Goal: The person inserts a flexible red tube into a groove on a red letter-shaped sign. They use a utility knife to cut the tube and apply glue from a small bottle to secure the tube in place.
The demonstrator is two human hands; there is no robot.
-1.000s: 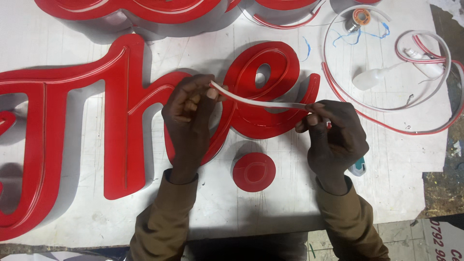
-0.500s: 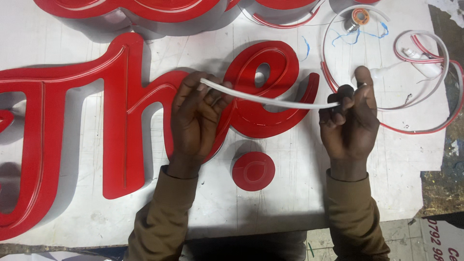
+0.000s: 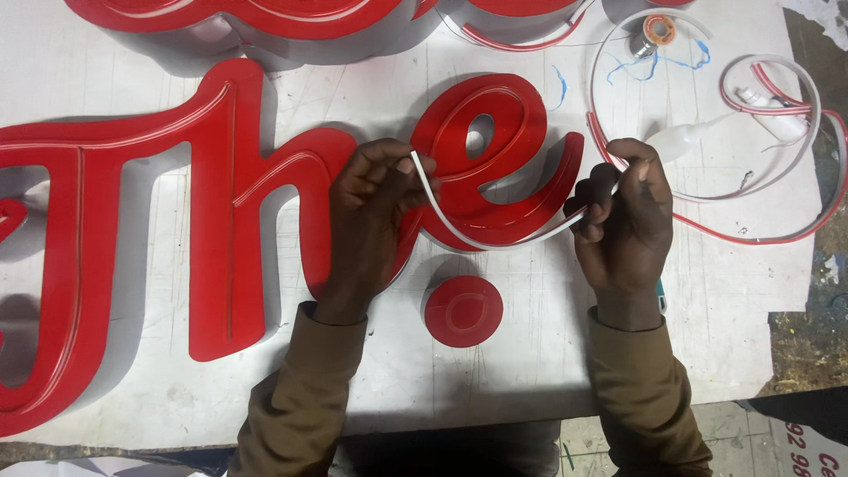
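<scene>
Left hand and right hand each pinched end of white flexible strip, bowing it to match red letter's curve on white surface.

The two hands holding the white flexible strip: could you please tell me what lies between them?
In the head view, the white flexible strip sags in a curve from the left hand to the right hand, over the red looped sign letter.
</scene>
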